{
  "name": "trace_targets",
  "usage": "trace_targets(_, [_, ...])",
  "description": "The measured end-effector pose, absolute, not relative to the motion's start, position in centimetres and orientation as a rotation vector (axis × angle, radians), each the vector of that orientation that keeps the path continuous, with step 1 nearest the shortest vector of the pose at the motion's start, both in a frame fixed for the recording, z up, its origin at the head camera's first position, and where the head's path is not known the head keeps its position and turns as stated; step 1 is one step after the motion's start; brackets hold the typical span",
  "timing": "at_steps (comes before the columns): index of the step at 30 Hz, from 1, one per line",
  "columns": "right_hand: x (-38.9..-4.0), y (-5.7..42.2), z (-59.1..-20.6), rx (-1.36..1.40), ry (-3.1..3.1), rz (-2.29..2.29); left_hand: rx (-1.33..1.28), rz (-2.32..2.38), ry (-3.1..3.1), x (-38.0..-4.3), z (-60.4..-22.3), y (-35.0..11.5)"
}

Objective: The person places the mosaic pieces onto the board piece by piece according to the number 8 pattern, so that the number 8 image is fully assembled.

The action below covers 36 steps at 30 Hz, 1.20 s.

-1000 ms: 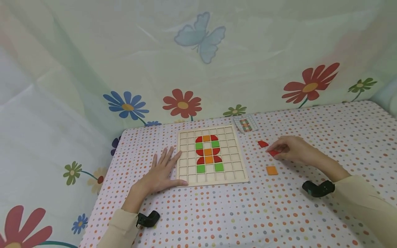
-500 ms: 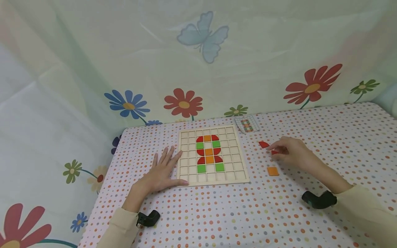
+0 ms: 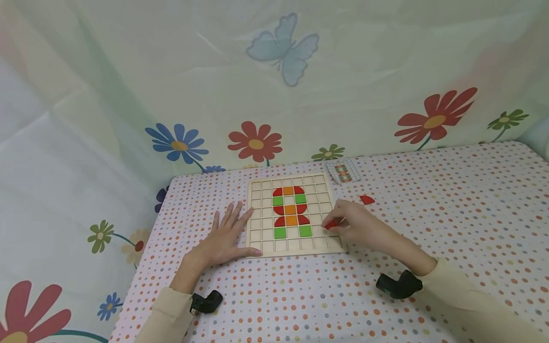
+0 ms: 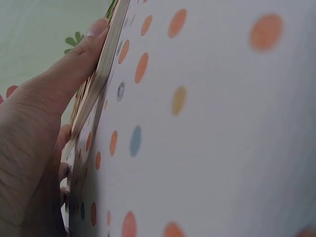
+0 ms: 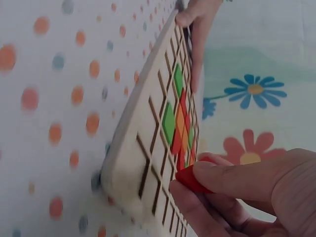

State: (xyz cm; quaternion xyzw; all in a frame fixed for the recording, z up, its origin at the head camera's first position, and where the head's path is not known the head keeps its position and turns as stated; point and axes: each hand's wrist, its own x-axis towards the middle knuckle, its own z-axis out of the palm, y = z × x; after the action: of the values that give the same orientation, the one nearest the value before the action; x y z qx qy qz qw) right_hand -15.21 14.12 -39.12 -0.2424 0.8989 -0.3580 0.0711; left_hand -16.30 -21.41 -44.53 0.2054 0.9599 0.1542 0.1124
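A wooden grid board lies on the table with red, orange and green tiles set in its middle columns. My left hand is spread flat at the board's left side, its thumb on the near-left corner. In the left wrist view that thumb lies along the board's edge. Over the right part of the board, my right hand pinches a red tile between thumb and fingers. The right wrist view has the red tile just above the grid. Another red quarter-round tile lies right of the board.
A paper card printed with a coloured grid pattern lies behind the board's right corner. Dotted cloth covers the table. A flowered curtain hangs behind and to the left.
My right hand has moved left from the loose tiles to above the board, carrying a red tile. The orange square tile on the table is now out of sight. My left hand stays put.
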Motion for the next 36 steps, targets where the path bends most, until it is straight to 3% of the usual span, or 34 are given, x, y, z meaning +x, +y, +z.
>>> trace_targets(11, [-14.7, 11.3, -40.7, -0.846, 2.587, -1.256, 0.608, 0.451, 2.821, -16.3, -44.5, -21.3])
trace_targets(36, [-13.5, 9.6, -42.0, -0.835, 2.752, -1.169, 0.590, 0.438, 2.826, -16.3, -44.4, -21.3])
